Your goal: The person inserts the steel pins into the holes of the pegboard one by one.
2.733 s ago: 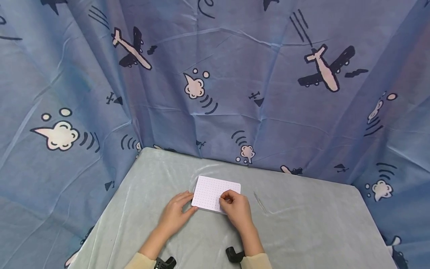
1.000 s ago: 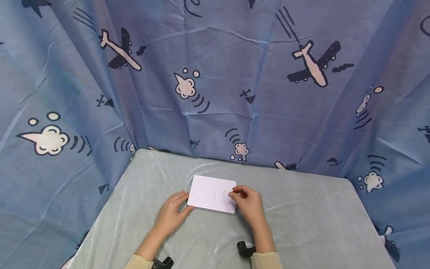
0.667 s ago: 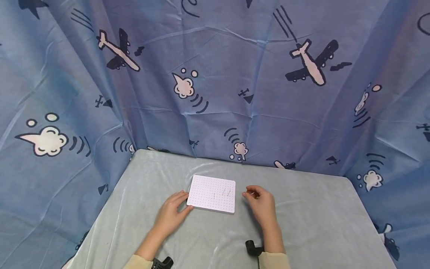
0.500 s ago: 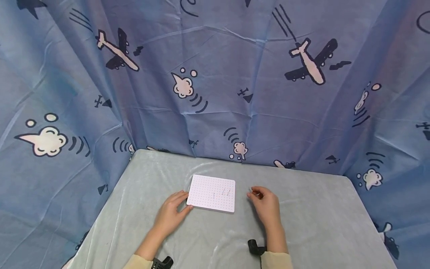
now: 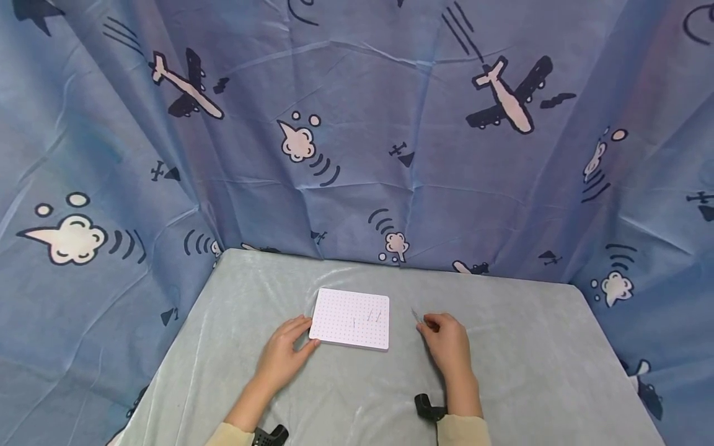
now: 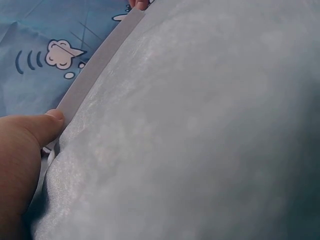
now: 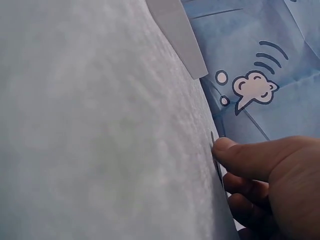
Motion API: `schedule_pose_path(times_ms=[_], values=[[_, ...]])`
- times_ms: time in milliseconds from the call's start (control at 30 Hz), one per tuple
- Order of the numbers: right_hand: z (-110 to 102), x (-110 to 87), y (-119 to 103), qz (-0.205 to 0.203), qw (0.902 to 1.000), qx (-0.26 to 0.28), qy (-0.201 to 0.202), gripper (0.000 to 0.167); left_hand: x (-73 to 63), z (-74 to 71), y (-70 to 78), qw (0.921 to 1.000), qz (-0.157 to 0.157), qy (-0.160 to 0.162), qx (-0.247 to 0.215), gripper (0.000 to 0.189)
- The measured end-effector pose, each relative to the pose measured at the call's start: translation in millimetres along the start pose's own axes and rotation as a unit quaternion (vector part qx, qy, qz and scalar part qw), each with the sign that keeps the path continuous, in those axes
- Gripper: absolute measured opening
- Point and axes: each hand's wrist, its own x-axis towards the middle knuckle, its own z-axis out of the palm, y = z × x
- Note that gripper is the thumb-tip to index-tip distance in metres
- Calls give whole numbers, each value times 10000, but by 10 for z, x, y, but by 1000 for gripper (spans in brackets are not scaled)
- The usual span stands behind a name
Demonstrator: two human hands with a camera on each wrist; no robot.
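Note:
A thick white dotted board (image 5: 340, 313) lies flat on the cloth, with several thin dark strokes (image 5: 370, 317) on its right half. My left hand (image 5: 283, 354) holds its near left corner, thumb along the front edge and fingers at the left edge; in the left wrist view the thumb (image 6: 52, 120) presses the board's side (image 6: 95, 65). To the right of the board, my right hand (image 5: 448, 347) pinches thin silver tweezers (image 5: 415, 314) between thumb and fingertips. Only a sliver of the tweezers (image 7: 214, 150) shows beside the thumb in the right wrist view.
A pale grey-green cloth (image 5: 519, 359) covers the table. Blue curtains (image 5: 357, 124) printed with airplanes and clouds hang along the back and both sides. Black wrist cameras (image 5: 428, 409) sit on both wrists, by the sleeves.
My right hand has left the board and moved right to the tweezers, now between its fingertips. Dark strokes show on the board where none were visible earlier. The left hand keeps holding the corner.

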Motion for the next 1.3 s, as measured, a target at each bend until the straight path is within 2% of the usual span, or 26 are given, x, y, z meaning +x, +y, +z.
schedule_pose_path(times_ms=[267,600,967,1300], values=[[-9,-7,-2,-107,9997,-207,-46,23,2,3,-1,10000,44,37,81,47],[20,4,19,-202,9995,-254,17,16,-18,-5,6,9997,-198,-128,-53,48],[22,11,3,-105,9996,-263,-78,13,-17,4,5,9999,-135,-72,-48,47],[20,-1,21,-97,9999,4,129,8,-12,15,-10,9999,56,71,54,47]])
